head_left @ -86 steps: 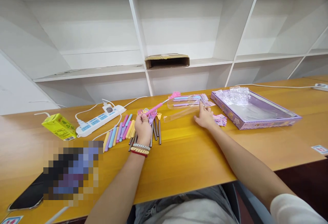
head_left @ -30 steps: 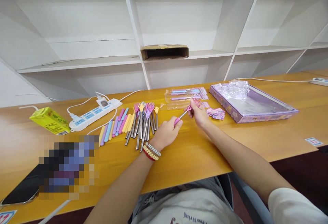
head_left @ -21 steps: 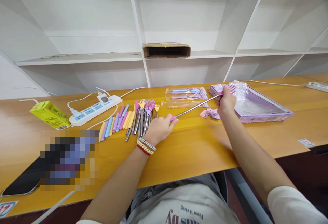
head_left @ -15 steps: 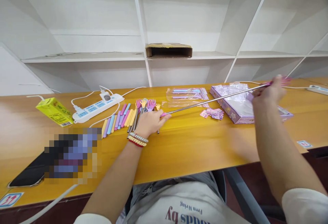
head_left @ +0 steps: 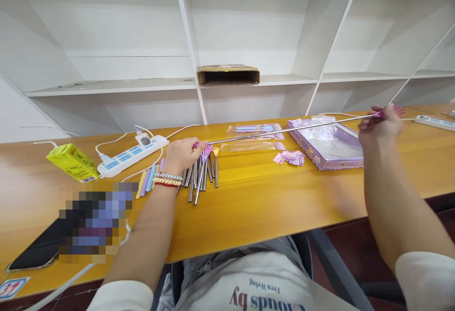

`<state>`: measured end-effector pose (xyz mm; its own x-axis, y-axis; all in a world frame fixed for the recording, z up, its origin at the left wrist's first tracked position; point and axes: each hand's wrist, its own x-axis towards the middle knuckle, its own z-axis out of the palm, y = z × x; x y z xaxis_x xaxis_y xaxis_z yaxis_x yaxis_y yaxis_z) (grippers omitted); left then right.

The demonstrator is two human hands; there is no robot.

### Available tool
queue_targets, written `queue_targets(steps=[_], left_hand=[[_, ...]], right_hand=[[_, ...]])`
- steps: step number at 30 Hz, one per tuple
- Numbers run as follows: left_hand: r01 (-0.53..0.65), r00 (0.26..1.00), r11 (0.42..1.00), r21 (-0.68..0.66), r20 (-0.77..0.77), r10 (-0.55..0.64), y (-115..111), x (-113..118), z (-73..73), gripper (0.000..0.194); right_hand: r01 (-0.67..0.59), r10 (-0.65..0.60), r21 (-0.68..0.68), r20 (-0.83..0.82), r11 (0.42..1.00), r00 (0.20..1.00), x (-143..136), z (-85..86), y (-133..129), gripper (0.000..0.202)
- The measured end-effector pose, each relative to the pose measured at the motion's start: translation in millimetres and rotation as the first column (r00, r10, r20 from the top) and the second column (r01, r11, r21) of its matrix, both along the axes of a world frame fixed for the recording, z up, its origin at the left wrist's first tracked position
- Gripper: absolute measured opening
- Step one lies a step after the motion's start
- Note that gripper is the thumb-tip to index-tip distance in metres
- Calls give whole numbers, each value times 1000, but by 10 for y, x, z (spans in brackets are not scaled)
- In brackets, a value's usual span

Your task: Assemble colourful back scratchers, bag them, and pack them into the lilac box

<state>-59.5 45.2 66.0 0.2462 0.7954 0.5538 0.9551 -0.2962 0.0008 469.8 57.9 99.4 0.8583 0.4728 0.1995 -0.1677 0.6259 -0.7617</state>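
A telescopic back scratcher (head_left: 284, 130) with a pink hand-shaped head is stretched out long across the table, its thin metal rod sloping up to the right. My left hand (head_left: 183, 153) is closed on its pink left end. At the other end my right hand (head_left: 382, 123) grips it just by the pink head. Below my left hand lies a bunch of shorter back scratchers (head_left: 199, 178) with metal rods and pink, purple and yellow heads. Pastel handle sleeves (head_left: 144, 183) lie left of them, partly hidden by my left hand and wrist.
Bagged back scratchers (head_left: 254, 129), small pink cards (head_left: 289, 157) and an open purple box (head_left: 334, 163) with clear plastic are spread rightward. A power strip (head_left: 133, 157), yellow drink carton (head_left: 73, 163) and black phone (head_left: 37, 244) sit left. White shelving holds a cardboard box (head_left: 228, 75).
My left hand has moved left and slightly up, and my right hand slightly right, with the back scratcher between them drawn out longer. More of the bunched rods now shows.
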Motion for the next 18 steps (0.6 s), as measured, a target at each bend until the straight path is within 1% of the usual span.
queue_targets(steps=[1,2,3,4,5,6,7,8,10,12,14,16,18], left_hand=[[-17,1000,998,53,26,16,34,-38,-31,44],[-35,998,993,110,48,30,63,-72,-68,43],[-57,997,985,162,68,46,83,-104,-111,41],[-82,994,975,207,86,66,95,-134,-156,40],[-109,991,964,241,102,87,98,-160,-201,39],[-131,988,957,259,112,105,94,-184,-245,40],[-146,986,954,263,115,119,84,-203,-285,41],[-160,984,954,253,114,135,72,-217,-318,42],[-210,975,956,205,116,189,46,-228,-363,47],[-292,953,945,148,132,274,29,-207,-377,56],[-370,924,924,93,137,357,16,-153,-363,65],[-410,907,911,32,113,405,-4,-64,-331,72],[-396,914,917,-42,79,399,-42,59,-291,77]], right_hand=[[-77,77,6,-37,997,996,-88,-41,47,23],[-106,107,15,-91,994,990,-178,-87,98,16],[-91,93,19,-132,996,987,-264,-140,151,7],[-33,34,11,-151,999,988,-342,-200,201,8],[19,-20,-6,-152,1000,988,-408,-266,247,13],[57,-59,-22,-140,998,988,-458,-335,285,15],[81,-84,-32,-118,996,989,-491,-404,313,12],[92,-97,-48,-96,995,991,-508,-469,331,8],[91,-98,-90,-67,992,993,-505,-572,341,11],[83,-94,-130,-76,988,993,-495,-628,329,15],[59,-72,-136,-90,989,993,-536,-644,312,16],[-4,-2,-109,-56,994,998,-678,-637,301,15],[-137,140,-82,36,987,989,-933,-626,287,11]])
